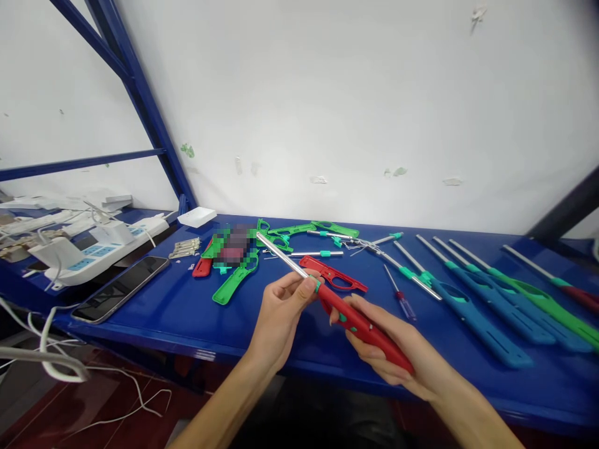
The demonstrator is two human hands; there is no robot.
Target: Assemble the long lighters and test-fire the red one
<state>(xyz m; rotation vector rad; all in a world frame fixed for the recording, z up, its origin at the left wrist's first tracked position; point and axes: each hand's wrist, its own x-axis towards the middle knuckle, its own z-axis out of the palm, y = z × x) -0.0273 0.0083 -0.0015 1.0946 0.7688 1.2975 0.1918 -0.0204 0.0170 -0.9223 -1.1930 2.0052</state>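
Observation:
A red long-necked gas lighter [369,333] is held between my two hands above the front of the blue table. My right hand [393,343] wraps around its red handle. My left hand [287,305] pinches the silver tube near the green collar, where tube and handle meet. The tube points away to the upper left. Behind it lie a red handle shell [333,274], a green handle shell [236,280] and loose metal tubes with thin wires [362,244]. A screwdriver [405,305] with a clear purple handle rests to the right of the held lighter.
Blue lighters [486,330], a green lighter [552,305] and a dark red one [580,296] lie at the right. Leftward are a phone [122,290], a white power strip [100,252], small metal parts [185,247] and hanging cables [51,362]. A white wall [355,112] stands behind.

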